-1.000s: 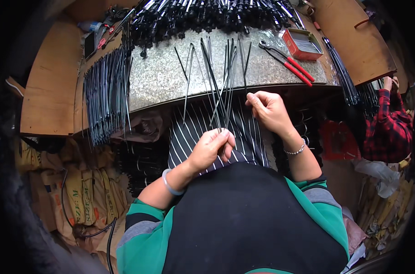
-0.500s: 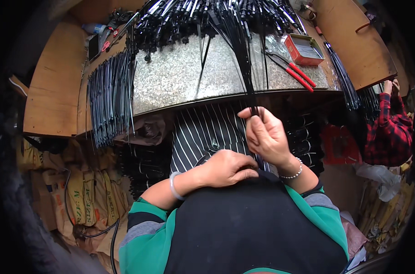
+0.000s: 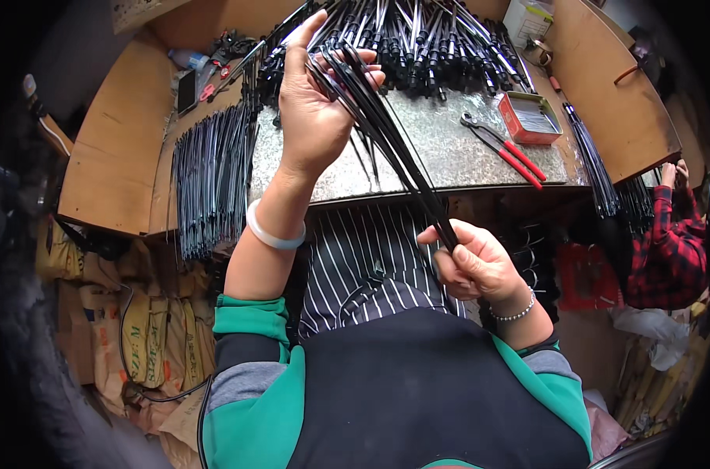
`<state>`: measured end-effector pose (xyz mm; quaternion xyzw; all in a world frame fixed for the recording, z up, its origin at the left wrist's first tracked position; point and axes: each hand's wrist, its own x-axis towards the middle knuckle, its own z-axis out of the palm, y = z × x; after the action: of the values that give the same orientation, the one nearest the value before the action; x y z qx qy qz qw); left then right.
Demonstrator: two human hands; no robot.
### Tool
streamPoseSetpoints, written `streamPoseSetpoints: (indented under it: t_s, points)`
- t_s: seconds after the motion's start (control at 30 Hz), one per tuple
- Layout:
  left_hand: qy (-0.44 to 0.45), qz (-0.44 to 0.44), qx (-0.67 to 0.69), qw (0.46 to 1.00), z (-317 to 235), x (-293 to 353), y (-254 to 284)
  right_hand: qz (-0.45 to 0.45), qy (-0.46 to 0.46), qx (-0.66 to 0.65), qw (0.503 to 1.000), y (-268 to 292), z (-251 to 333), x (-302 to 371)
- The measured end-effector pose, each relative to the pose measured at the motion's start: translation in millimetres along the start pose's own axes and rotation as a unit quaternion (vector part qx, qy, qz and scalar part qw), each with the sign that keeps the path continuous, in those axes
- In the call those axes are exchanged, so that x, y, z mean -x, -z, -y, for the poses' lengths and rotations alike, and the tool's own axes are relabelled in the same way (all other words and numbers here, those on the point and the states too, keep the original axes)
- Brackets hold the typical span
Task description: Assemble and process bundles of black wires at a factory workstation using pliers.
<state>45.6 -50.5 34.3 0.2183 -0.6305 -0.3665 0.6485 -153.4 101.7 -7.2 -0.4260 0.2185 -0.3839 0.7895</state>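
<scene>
A bundle of thin, glossy black strips (image 3: 398,152) slants across in front of me, its upper end over the worktop and its lower end near my lap. My left hand (image 3: 316,105) is raised at the upper end, with fingers curled round the strips and one digit pointing up. Lower down, my right hand (image 3: 480,266) is closed round the other end, thumb pressed on it. Beyond the hands, a large pile of black rods with thicker tips (image 3: 425,47) covers the back of the worktop. I cannot make out exactly what kind of part the strips are.
On the speckled worktop (image 3: 464,160) lie red-handled pliers (image 3: 515,160) beside a red box (image 3: 531,121) of small metal pieces. Black strips hang over the edge at left (image 3: 210,184) and right (image 3: 593,160). At far right is another person's checked sleeve (image 3: 663,242).
My left hand has risen from my lap to the bundle's upper end and closed round it. The bundle has come away from the pile and now tilts leftward; my right hand has lowered slightly.
</scene>
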Motion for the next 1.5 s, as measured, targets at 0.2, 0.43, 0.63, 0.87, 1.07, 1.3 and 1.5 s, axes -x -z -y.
streamPoseSetpoints:
  t_s: [0.2, 0.43, 0.63, 0.87, 1.07, 1.3, 1.5]
  points:
    - [-0.118, -0.05, -0.139, 0.982, 9, -42, 38, -0.105, -0.013, 0.128, 0.986, 44, -14, 5]
    - [-0.168, -0.153, -0.243, 0.943, 12, -75, 86, -0.27, -0.016, 0.558, 0.785, 96, -19, 23]
    - [-0.146, -0.14, -0.23, 0.952, 7, -65, 76, -0.357, 0.04, 0.744, 0.563, 89, -12, 41]
    - [-0.088, -0.096, -0.204, 0.97, -11, -33, 36, -0.306, -0.033, 0.594, 0.743, 84, 1, 44]
    - [-0.073, -0.043, -0.174, 0.981, -5, -14, 8, -0.306, 0.172, 0.303, 0.886, 37, -26, 18]
    - [-0.068, 0.027, -0.196, 0.978, -4, -11, 3, -0.159, 0.148, 0.268, 0.939, 13, -40, 23]
    - [-0.031, 0.002, -0.139, 0.99, -10, -6, 4, -0.128, 0.098, 0.319, 0.934, 7, -30, 20]
